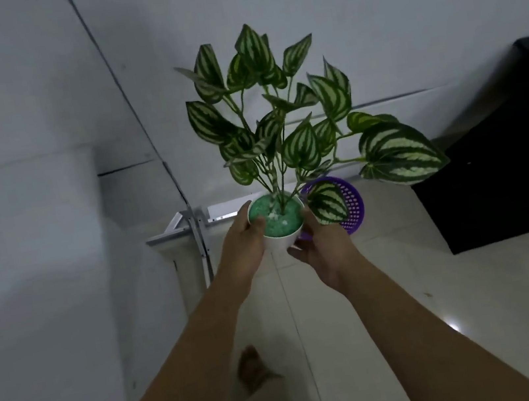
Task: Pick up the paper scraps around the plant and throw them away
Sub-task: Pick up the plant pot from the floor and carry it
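A plant with striped green leaves (281,121) grows from a small white pot (281,240) filled with green gravel (274,219). A few small white paper scraps (273,215) lie on the gravel near the stems. My left hand (245,241) grips the pot's left side, thumb on the rim. On the pot's right side, my right hand (322,246) holds it too. The pot is lifted above the floor. Behind it, partly hidden by a leaf, sits a purple perforated basket (352,207).
Pale floor tiles (407,281) lie below. A white wall with a cable running down it (159,154) is at the left, and a black cabinet (507,168) stands at the right. A bare foot (251,368) shows near the bottom.
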